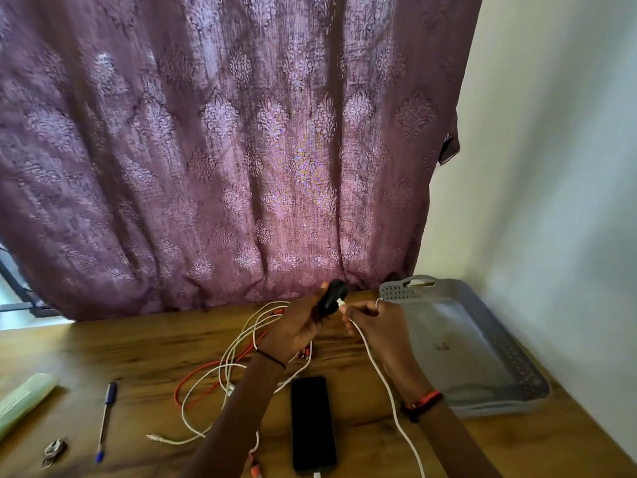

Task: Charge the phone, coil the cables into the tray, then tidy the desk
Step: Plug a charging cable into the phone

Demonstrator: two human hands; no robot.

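Head view, left grip (293,331) curled round black charger (331,296), right grip (374,320) pinching white cable (379,370) against it

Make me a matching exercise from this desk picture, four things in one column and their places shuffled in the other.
Things:
1 phone
2 tray
3 pen
4 black charger

Places:
A held in the left hand
B right end of the desk
C lying flat in the middle, by the near edge
D left part of the desk

Pairs: 1-C, 2-B, 3-D, 4-A
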